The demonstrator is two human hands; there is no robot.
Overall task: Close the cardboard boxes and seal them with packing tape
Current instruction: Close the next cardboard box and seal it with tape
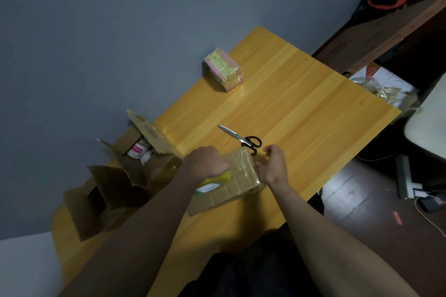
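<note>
Pressing the cardboard box (231, 183) near the bench's front edge, my left hand (207, 164) curled on top; my right hand (275, 166) pinched tape at its right end.

A cardboard box (237, 176) is lying between the left hand (205, 163) and the right hand (274, 164). Scissors (241, 138) are lying just beyond them; open boxes (135, 159) are standing left of the left hand.
</note>
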